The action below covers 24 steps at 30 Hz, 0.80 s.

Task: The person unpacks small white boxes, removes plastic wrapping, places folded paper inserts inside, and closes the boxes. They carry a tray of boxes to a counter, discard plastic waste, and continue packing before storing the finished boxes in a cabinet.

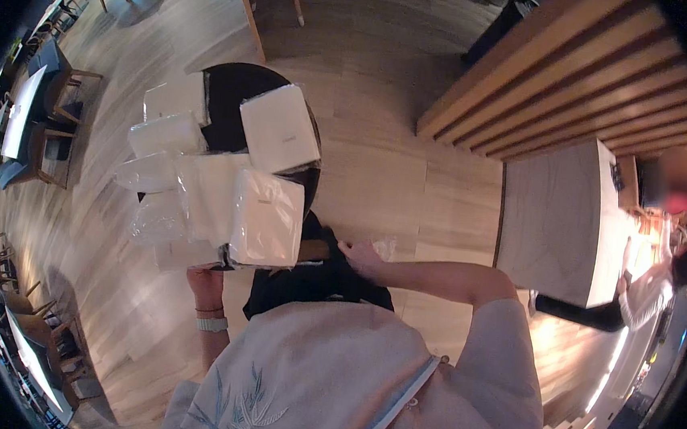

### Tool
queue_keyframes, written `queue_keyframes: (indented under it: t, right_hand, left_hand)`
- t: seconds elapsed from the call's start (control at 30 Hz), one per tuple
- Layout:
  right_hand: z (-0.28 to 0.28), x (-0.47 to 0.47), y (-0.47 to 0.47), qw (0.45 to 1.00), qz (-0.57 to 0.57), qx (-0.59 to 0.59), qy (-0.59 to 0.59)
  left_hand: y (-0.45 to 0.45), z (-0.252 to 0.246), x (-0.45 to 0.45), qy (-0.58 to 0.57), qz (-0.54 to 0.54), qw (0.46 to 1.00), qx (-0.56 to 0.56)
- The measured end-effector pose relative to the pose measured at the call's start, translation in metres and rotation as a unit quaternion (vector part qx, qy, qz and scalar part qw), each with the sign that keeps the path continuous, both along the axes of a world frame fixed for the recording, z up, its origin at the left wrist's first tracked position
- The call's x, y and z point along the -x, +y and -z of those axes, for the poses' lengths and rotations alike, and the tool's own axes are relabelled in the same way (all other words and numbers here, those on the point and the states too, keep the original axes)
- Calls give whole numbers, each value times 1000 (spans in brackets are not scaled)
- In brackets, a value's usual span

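Note:
Several plastic-wrapped packs of white paper napkins lie on a round black tray (228,108), some overhanging its left edge. One flat pack (280,128) rests at the tray's right side, and another wrapped pack (267,217) is nearest my body. My left hand (205,279) is at the tray's near left edge, under a pack; its fingers are mostly hidden, so its grip cannot be told. To the right of the packs, my right hand (364,257) has its fingers curled, with a crumpled piece of clear plastic film (385,248) beside it.
A light stone-look counter (552,219) stands at the right below a slatted wood partition (548,79). Behind the counter are people, one in a white top (649,296). Tables and chairs (37,151) line the left side. A dark bin-like object (500,24) stands at the top right.

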State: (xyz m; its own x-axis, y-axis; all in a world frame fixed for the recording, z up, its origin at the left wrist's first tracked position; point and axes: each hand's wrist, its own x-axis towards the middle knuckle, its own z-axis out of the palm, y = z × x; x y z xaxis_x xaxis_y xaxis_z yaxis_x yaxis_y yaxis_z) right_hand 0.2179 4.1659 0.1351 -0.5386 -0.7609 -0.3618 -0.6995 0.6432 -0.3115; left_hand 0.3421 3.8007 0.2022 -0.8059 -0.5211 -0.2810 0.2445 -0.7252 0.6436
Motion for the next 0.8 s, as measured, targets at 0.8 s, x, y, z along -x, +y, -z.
queue_keyframes:
  t: [0.8]
  right_hand:
    - [-34, 422, 57, 987, 131, -48, -74]
  left_hand:
    - [20, 37, 485, -27, 142, 988, 46]
